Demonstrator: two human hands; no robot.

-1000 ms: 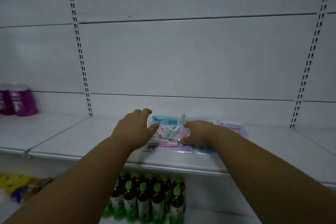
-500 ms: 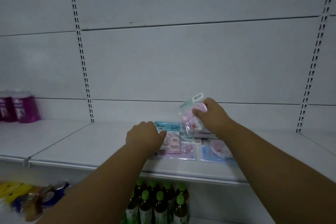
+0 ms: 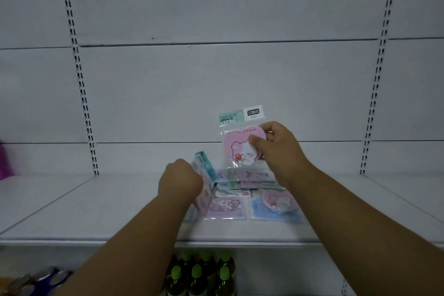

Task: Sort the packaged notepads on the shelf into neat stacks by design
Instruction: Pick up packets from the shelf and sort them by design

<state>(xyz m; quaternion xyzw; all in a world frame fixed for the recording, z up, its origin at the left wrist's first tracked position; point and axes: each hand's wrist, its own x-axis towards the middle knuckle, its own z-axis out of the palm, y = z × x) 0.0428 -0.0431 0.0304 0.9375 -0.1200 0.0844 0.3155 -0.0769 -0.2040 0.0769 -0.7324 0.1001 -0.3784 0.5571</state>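
Note:
My right hand (image 3: 276, 149) holds a pink heart-shaped notepad pack (image 3: 237, 146) upright above the shelf, its green-and-white header card on top. My left hand (image 3: 180, 180) grips a teal-headed notepad pack (image 3: 204, 170) and tilts it up on edge. Flat on the white shelf (image 3: 108, 211) lie several more packs: a purple square one (image 3: 227, 208) in front, a blue one with a pink heart pad (image 3: 276, 206) to its right, and others overlapping behind them (image 3: 245, 176).
Green-capped bottles (image 3: 199, 276) stand on the shelf below. Cans (image 3: 31, 281) sit at lower left. A purple bottle (image 3: 4, 161) shows at the left edge. Slotted uprights (image 3: 81, 94) and the back panel bound the shelf.
My right hand has raised the pink heart pack higher and turned it to face me. My left hand has closed on the teal-headed pack and tipped it up off the pile.

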